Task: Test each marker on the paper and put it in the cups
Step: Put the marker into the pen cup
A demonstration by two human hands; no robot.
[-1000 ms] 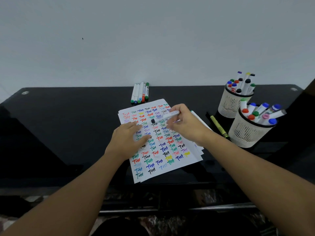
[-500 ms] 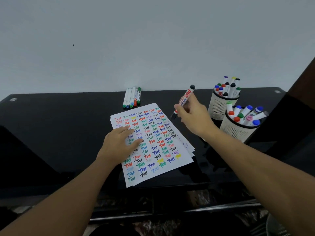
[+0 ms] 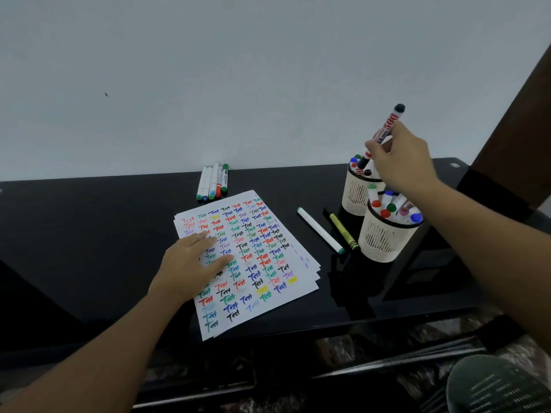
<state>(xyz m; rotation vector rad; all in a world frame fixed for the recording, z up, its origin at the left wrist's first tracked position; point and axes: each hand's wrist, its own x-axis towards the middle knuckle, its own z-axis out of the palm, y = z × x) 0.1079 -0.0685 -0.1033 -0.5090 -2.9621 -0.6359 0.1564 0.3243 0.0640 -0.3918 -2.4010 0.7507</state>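
Observation:
A stack of white paper (image 3: 268,287) covered in coloured test words lies on the black table (image 3: 89,234). My left hand (image 3: 190,263) rests flat on the paper's left side. My right hand (image 3: 402,162) holds a black-capped marker (image 3: 387,126) tilted above the far cup (image 3: 356,192), its lower end among the markers standing there. The near cup (image 3: 384,242) stands in front, also full of markers with coloured caps.
Several capped markers (image 3: 213,183) lie side by side at the table's back edge by the wall. A white marker (image 3: 319,229) and a yellow-green crayon (image 3: 344,232) lie between the paper and the cups. A dark wooden post (image 3: 512,129) rises at right.
My right hand lifted the marker off the paper and carried it right and up to the far cup. My left hand stayed on the paper. The view shifted to the right.

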